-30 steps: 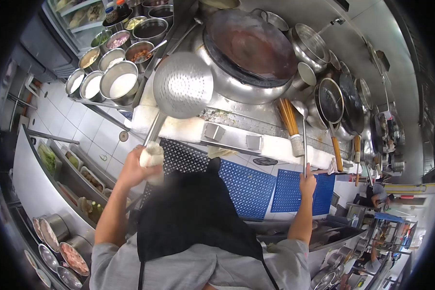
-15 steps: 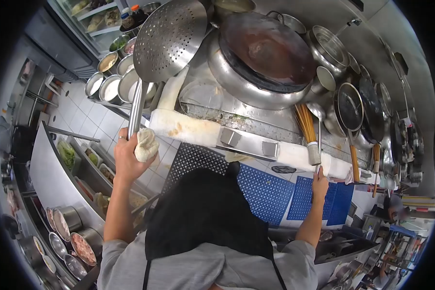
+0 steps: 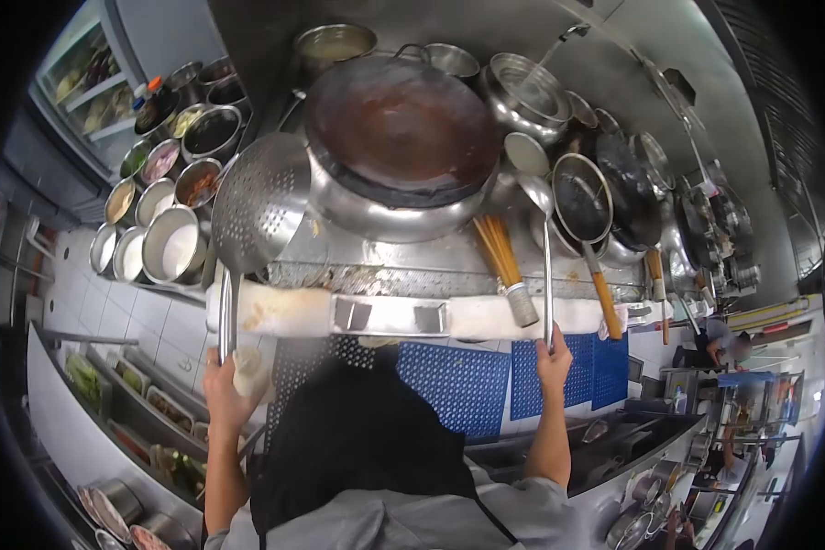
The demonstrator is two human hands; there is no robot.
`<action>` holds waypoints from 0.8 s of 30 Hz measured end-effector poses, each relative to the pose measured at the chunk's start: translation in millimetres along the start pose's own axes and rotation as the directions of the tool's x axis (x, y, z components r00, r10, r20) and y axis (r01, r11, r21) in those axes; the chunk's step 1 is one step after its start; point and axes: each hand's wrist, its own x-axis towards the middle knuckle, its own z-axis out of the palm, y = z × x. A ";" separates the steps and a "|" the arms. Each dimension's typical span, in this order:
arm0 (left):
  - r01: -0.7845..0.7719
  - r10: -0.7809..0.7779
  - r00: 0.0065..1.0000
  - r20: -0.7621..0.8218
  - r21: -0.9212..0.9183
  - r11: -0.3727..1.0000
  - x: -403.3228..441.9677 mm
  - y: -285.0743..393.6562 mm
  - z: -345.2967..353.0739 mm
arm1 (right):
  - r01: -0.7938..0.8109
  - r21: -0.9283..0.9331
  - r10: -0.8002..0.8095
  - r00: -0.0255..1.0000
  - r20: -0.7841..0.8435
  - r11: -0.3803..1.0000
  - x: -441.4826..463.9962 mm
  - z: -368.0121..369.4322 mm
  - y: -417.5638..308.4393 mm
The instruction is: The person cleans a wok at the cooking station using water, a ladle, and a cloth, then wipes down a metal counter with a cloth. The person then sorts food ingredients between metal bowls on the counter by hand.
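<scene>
Left hand (image 3: 228, 394): fingers clamped round the handle of a round, perforated silver metal skimmer (image 3: 264, 197); its bowl lies ahead of them.
Bunched cream cloth (image 3: 250, 371): beside the left thumb.
Right hand (image 3: 553, 362): fingers clamped on a long silver metal ladle (image 3: 547, 266), bowl forward.

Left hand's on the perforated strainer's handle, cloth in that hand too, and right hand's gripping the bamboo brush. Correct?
Not quite: the right hand grips the ladle; the bamboo brush lies beside it, unheld. The head view shows this. The left hand is on the perforated strainer's handle, with the cloth, as you said.
</scene>
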 end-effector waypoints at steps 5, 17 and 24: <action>-0.029 0.031 0.999 -0.021 0.049 0.998 8.8 14.6 11.8 | -0.101 0.473 0.100 0.995 0.026 0.875 114.8 19.2 -96.7; 0.198 -0.157 0.973 -0.171 0.258 0.946 -5.2 72.3 32.1 | -0.142 0.030 0.132 0.966 0.221 0.989 493.8 73.8 -161.5; 0.207 -0.142 0.963 -0.230 0.288 0.935 -21.2 72.1 44.1 | -0.472 0.818 -0.194 0.882 0.430 -0.329 504.3 73.0 -129.6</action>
